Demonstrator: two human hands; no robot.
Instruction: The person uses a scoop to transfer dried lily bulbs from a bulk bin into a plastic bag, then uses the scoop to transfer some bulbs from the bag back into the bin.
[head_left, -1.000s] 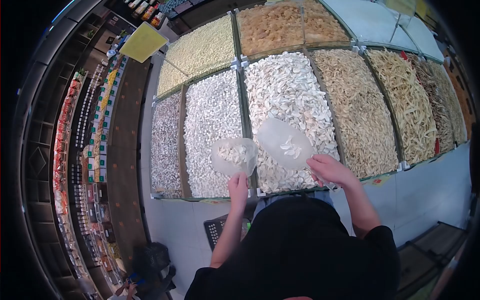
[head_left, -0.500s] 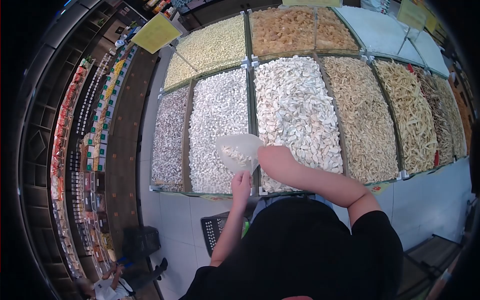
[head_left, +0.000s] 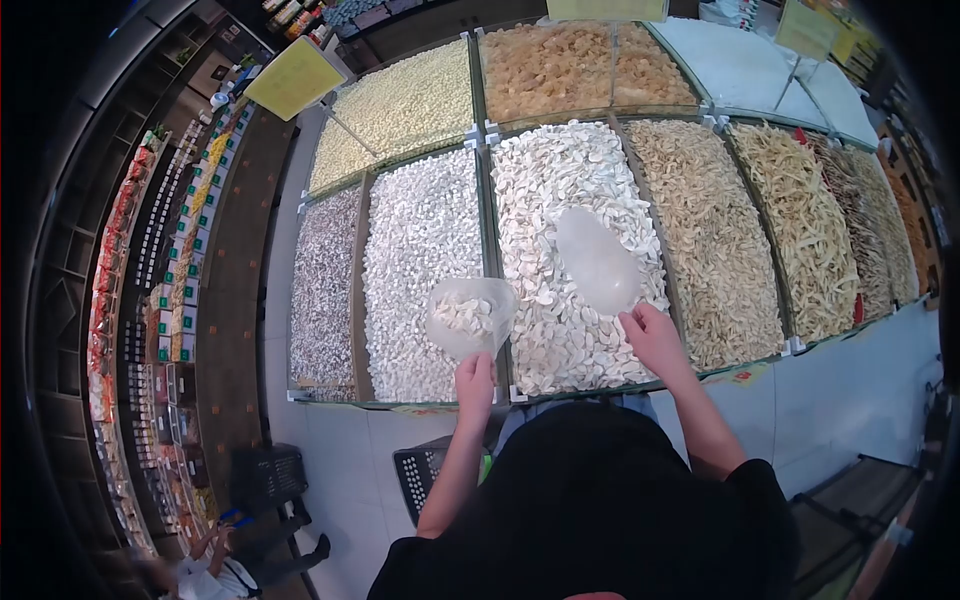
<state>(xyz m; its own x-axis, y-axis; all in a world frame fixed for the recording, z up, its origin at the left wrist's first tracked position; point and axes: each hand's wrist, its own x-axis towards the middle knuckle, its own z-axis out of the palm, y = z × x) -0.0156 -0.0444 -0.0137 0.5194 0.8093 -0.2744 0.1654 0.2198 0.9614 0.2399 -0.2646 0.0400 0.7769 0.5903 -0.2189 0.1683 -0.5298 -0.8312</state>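
My left hand (head_left: 475, 382) is closed on the lower edge of a translucent plastic bag (head_left: 500, 335) with white slices (head_left: 468, 312) inside. The bag hangs over the bin of small white cubes (head_left: 420, 230). To its right, my right hand (head_left: 656, 342) grips the near end of a translucent white plastic scoop (head_left: 598, 262). The scoop's oval body lies over the bin of flat white slices (head_left: 545, 180), overlapping them in this view.
Dividers separate neighbouring bins of pale strips (head_left: 700, 210), yellowish curls (head_left: 795, 220) and speckled pieces (head_left: 325, 280). Yellow signs (head_left: 295, 78) rise above the back bins. A black basket (head_left: 268, 475) and a seated person (head_left: 215, 575) are at lower left.
My right hand has moved right, away from the bag, and the scoop now shows over the white slices. The bag stays in my left hand, its contents more visible. The view has shifted slightly.
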